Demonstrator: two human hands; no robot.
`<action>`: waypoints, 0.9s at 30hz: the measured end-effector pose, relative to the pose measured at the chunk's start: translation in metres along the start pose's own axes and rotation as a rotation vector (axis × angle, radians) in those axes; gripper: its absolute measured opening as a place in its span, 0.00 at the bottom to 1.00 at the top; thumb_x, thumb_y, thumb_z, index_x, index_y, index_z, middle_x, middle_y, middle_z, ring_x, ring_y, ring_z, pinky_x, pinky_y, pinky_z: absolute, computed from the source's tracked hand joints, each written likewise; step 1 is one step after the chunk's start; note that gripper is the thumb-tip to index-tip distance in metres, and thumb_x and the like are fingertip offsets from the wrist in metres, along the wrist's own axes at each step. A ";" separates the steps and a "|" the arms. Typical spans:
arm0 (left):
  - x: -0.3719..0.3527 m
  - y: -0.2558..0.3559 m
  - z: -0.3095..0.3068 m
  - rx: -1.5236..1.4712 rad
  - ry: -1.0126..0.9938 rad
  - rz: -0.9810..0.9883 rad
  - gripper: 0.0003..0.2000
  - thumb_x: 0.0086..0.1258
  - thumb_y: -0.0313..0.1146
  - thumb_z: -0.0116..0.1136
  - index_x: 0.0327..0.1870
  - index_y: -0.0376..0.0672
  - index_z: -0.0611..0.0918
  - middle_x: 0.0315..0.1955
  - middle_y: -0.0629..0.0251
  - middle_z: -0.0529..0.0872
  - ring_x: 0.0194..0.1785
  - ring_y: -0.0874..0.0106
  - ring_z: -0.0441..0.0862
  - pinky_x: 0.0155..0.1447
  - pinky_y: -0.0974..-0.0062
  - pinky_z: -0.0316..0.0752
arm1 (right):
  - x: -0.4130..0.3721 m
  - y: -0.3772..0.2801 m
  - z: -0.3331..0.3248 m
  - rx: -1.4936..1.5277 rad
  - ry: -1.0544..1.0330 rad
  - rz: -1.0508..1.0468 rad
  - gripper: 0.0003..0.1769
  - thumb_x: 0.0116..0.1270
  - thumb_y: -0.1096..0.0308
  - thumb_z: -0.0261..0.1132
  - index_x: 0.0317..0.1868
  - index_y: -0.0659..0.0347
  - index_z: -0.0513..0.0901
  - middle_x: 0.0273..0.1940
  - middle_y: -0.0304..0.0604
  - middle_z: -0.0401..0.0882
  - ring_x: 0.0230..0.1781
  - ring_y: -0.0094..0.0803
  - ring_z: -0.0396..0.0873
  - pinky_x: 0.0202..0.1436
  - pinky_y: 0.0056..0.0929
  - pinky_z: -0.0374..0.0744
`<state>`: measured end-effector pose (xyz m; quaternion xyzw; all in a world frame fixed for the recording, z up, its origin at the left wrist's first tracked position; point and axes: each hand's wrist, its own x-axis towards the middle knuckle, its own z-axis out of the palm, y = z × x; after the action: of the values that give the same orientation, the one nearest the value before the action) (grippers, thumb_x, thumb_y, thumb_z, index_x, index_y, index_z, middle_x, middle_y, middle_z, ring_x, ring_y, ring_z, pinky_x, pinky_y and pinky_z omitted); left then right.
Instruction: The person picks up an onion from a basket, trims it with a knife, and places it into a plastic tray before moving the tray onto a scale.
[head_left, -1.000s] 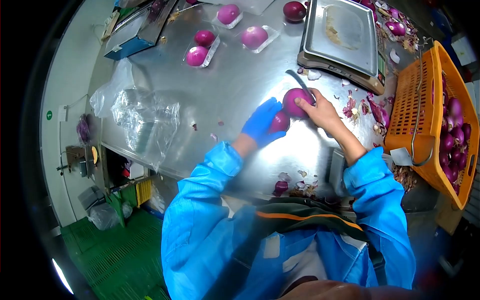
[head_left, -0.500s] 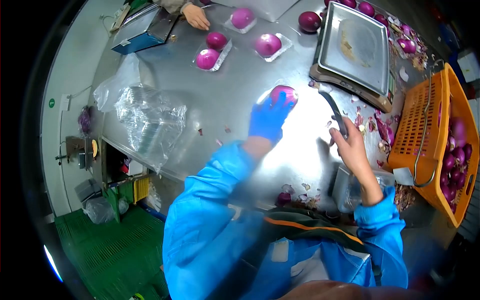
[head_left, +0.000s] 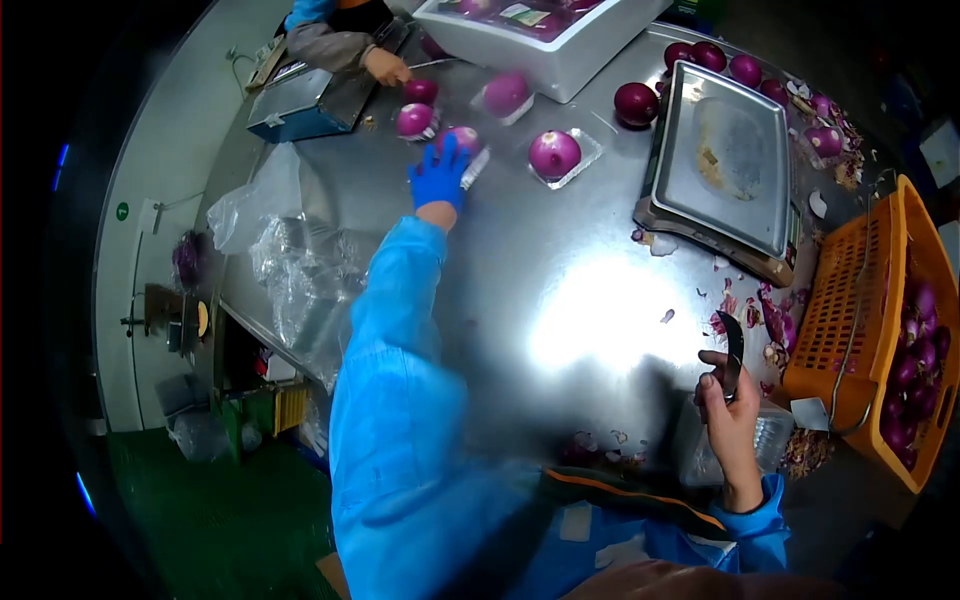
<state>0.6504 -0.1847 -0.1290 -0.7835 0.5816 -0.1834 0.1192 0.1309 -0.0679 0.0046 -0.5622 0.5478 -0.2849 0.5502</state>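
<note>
Room: a produce-packing workshop, I'd say — purple onions [head_left: 555, 153] sit in small trays [head_left: 589, 159].
Bench: one broad metal table [head_left: 500, 290], scattered with papery peelings [head_left: 776, 320].
Weighing: a flat-panned scale [head_left: 725, 175], right on the metal.
Stock: an orange crate [head_left: 840, 285] loaded with more onions.
Packing: clear plastic wrapping [head_left: 290, 270] over at the left — and a white box [head_left: 600, 52] of film-covered onions.
Crew: another person's grey sleeve [head_left: 330, 48] at the far side.

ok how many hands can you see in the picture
3: the gloved left hand at an onion, the bare right hand holding a knife, and a co-worker's hand at the picture's upper left. Others may be hidden.
</note>
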 end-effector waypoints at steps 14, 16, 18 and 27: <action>-0.249 0.314 -0.288 -1.089 -0.498 1.233 0.16 0.65 0.44 0.60 0.44 0.41 0.85 0.42 0.54 0.86 0.48 0.55 0.84 0.52 0.60 0.78 | -0.055 0.012 -0.061 0.244 0.549 -0.302 0.10 0.76 0.65 0.58 0.47 0.63 0.77 0.20 0.30 0.67 0.16 0.15 0.61 0.20 0.17 0.60; -0.301 0.364 -0.255 -0.893 -0.443 1.250 0.15 0.63 0.45 0.60 0.38 0.42 0.86 0.39 0.55 0.87 0.45 0.54 0.84 0.49 0.61 0.79 | -0.078 0.017 -0.079 0.231 0.573 -0.326 0.10 0.77 0.63 0.58 0.45 0.63 0.77 0.21 0.31 0.67 0.17 0.15 0.62 0.21 0.16 0.61; -0.325 0.390 -0.227 -0.738 -0.484 1.230 0.12 0.63 0.41 0.61 0.38 0.43 0.86 0.40 0.56 0.87 0.46 0.56 0.84 0.49 0.63 0.79 | -0.090 0.033 -0.088 0.271 0.582 -0.298 0.09 0.77 0.63 0.58 0.45 0.62 0.77 0.21 0.30 0.66 0.18 0.15 0.62 0.21 0.16 0.61; -0.291 0.320 -0.320 -0.683 -0.423 1.145 0.14 0.68 0.46 0.57 0.39 0.45 0.86 0.39 0.56 0.86 0.44 0.57 0.85 0.48 0.59 0.79 | -0.133 0.057 -0.117 0.385 0.553 -0.225 0.07 0.75 0.71 0.56 0.49 0.63 0.76 0.22 0.32 0.68 0.16 0.16 0.63 0.19 0.17 0.61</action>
<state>0.1614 0.0071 -0.0109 -0.3663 0.8924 0.2580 0.0547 -0.0255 0.0316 0.0160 -0.4065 0.5468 -0.5833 0.4421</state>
